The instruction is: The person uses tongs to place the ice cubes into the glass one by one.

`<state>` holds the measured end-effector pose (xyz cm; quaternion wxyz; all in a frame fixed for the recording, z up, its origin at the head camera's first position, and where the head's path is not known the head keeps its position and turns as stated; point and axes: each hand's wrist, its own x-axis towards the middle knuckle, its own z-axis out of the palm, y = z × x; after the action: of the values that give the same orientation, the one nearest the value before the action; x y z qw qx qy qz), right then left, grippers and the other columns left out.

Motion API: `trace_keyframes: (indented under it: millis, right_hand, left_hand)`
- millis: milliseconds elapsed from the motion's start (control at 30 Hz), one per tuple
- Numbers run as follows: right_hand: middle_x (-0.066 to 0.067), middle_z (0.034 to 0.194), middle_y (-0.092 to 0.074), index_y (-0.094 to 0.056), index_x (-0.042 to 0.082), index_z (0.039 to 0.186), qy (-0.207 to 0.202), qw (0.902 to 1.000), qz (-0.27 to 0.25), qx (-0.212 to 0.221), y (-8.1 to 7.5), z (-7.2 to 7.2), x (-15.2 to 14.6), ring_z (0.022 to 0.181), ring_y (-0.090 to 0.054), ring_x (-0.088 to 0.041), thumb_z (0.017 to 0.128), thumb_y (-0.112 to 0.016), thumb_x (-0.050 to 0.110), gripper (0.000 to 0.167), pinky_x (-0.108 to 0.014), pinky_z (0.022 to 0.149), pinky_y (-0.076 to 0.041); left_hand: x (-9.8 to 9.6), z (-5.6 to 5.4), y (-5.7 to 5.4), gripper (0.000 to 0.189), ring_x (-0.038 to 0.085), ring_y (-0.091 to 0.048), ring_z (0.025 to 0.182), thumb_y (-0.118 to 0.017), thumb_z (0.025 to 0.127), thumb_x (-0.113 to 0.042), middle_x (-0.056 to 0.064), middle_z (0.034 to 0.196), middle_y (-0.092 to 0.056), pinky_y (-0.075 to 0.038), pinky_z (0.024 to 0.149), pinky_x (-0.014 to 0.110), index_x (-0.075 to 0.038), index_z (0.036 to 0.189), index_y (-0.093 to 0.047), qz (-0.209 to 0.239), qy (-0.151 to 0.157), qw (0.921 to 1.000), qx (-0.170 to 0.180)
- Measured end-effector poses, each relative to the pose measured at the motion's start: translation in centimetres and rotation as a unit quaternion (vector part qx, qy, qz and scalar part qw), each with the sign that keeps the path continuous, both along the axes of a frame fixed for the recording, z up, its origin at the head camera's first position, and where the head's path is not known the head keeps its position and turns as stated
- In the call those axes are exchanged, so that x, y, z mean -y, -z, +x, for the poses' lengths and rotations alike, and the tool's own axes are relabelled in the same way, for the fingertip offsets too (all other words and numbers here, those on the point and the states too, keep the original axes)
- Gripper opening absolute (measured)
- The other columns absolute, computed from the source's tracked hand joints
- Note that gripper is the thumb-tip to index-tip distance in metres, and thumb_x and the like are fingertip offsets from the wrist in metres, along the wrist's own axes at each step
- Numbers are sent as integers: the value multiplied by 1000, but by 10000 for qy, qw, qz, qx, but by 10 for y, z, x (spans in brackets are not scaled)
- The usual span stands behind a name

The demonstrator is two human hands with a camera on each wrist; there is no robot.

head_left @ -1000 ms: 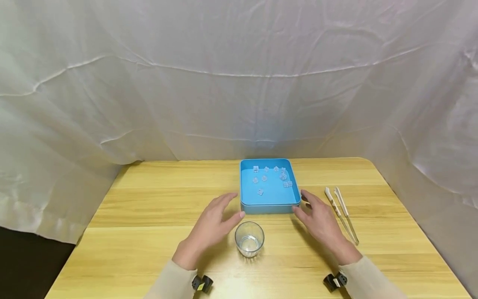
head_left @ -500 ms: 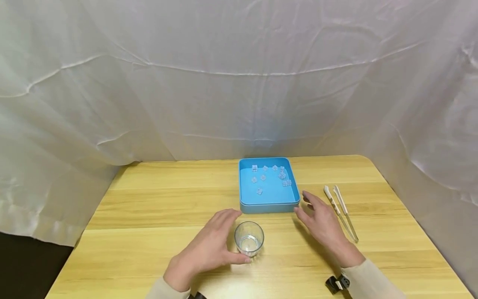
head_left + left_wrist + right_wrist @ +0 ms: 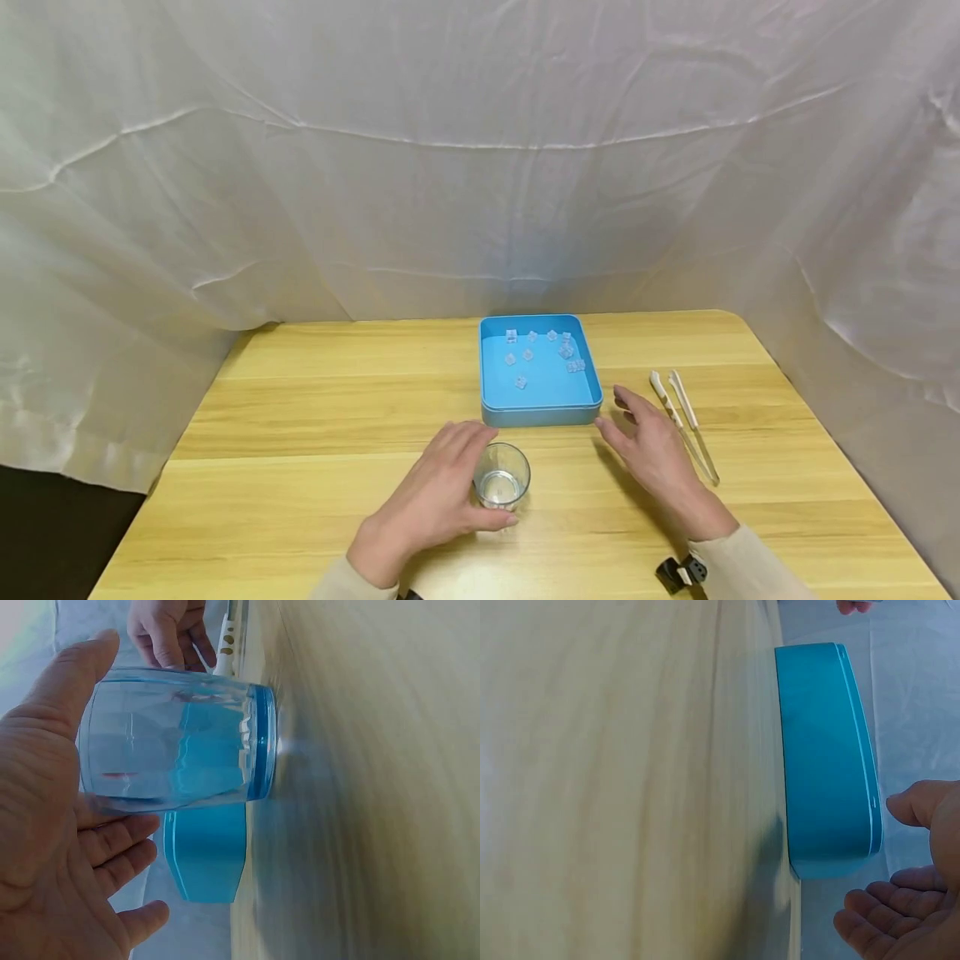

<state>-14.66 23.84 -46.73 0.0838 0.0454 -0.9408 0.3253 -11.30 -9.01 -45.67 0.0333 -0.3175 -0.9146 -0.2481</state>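
Note:
A clear drinking glass [image 3: 513,487] stands upright on the table in front of the blue box [image 3: 542,417]. My left hand [image 3: 433,493] is around the left side of the glass, thumb on the near side and fingers on the far side. In the left wrist view the thumb extends past the glass [image 3: 142,742], and the other fingers are loosely spread. My right hand [image 3: 656,457] hovers by the front right corner of the box with thumb and fingers apart, holding nothing. Inside the box lie several small clear cubes [image 3: 566,352].
Tongs with white handles [image 3: 684,402] and metal arms lie on the wooden table [image 3: 315,417], just right of my right hand. A pale cloth curtain [image 3: 480,208] hangs behind and at the sides of the table.
My left hand has come from the box's left front corner down to the glass, its thumb now passing along the near side. The right hand has shifted slightly right, away from the box.

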Motion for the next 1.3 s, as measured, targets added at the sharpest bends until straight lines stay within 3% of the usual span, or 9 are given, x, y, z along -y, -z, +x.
trace_keyframes:
  millis: [200,333,500,633,833,1067,1300]
  right_hand:
    - [-33,147,-56,-44,-8,153,258,9988,395,126,-3,2,-12,134,-53,-55,105,-64,34,67,-69,109,-45]
    - [-38,143,-55,-47,-11,149,524,9954,799,-101,-3,3,-25,130,-53,-58,103,-66,28,64,-71,105,-45]
    - [-38,115,-64,-57,-17,131,831,9851,1258,-828,0,6,-42,101,-63,-55,95,-72,17,52,-67,82,-53]
    - [-33,94,-60,-58,-21,116,993,9757,1600,-1124,3,8,-55,77,-57,-44,90,-77,16,49,-58,63,-49]
    - [-29,84,-53,-54,-15,95,1084,9731,1871,-794,4,9,-68,67,-49,-39,88,-78,22,44,-50,54,-41]
    - [-23,77,-51,-52,-8,83,937,9763,1916,-365,5,10,-73,65,-47,-35,92,-77,27,43,-47,53,-41]
    - [-18,69,-48,-51,-6,76,830,9752,2038,-231,6,8,-77,59,-47,-31,93,-74,25,42,-47,49,-43]
  left_hand:
    - [-5,0,3,90,22,-47,144,-87,80,-56,2,149,-57,-31,128,46,-9,149,-53,52,-27,10000,65]
    - [-6,0,3,87,21,-47,143,-87,81,-54,0,147,-57,-28,130,46,-10,148,-54,22,-76,9999,69]
    - [-6,0,3,86,22,-48,143,-86,82,-54,1,147,-57,-27,130,46,-10,148,-54,11,-66,10000,35]
    - [-6,-1,3,86,22,-49,143,-87,81,-54,1,147,-58,-27,130,46,-10,147,-55,-5,-58,10000,29]
    - [-6,-1,4,83,21,-49,142,-87,81,-54,0,146,-58,-27,130,47,-12,146,-55,-68,-91,9999,11]
    - [-6,-1,4,85,21,-49,141,-88,80,-54,1,145,-59,-28,130,45,-10,145,-56,75,-76,9999,29]
    - [-4,-1,2,83,19,-52,138,-90,78,-55,-2,140,-61,-44,120,41,-13,142,-58,154,-153,9997,70]
